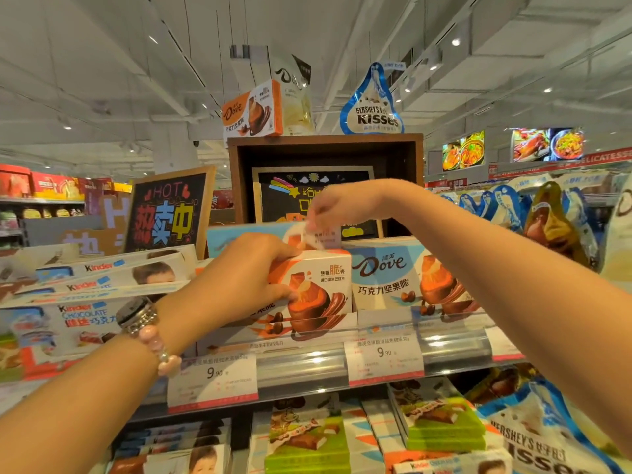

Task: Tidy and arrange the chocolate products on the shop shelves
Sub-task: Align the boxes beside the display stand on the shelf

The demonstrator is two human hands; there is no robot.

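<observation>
Two hands: the left hand (246, 278) and the right hand (345, 203). Two Dove boxes at the shelf front, an orange box (314, 289) and a blue box (393, 275). Two white 9.90 price tags (213, 379) (384, 359). Two food screens (463, 151) (547, 144).

You can read "Dove" on the blue box (386, 275) at your shelf front and on the orange box (251, 111) up top. The bag (372, 111) beside that says "HERSHEY'S KISSES". Two price tags (213, 378) show "9.90". The chalkboard (167, 210) reads "HOT", and the left boxes (85, 313) say "Kinder CHOCOLATE".
</observation>
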